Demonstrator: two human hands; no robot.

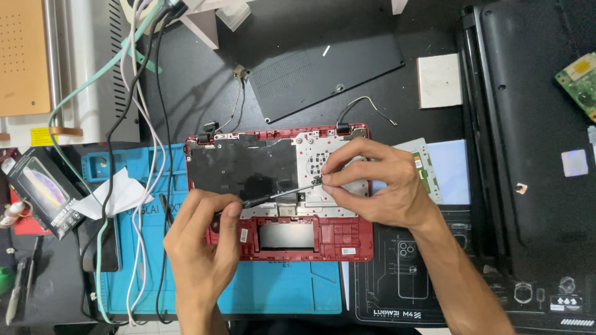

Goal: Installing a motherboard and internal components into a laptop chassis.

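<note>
Two hands: left hand grips screwdriver; right hand steadies tip.

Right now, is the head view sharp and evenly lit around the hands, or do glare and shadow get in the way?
Head view: sharp around the left hand, right hand and screwdriver; light is even, with soft shadows under the hands on the red laptop shell; mild sheen on the black sheet; the edges bow slightly from the wide lens.
</note>
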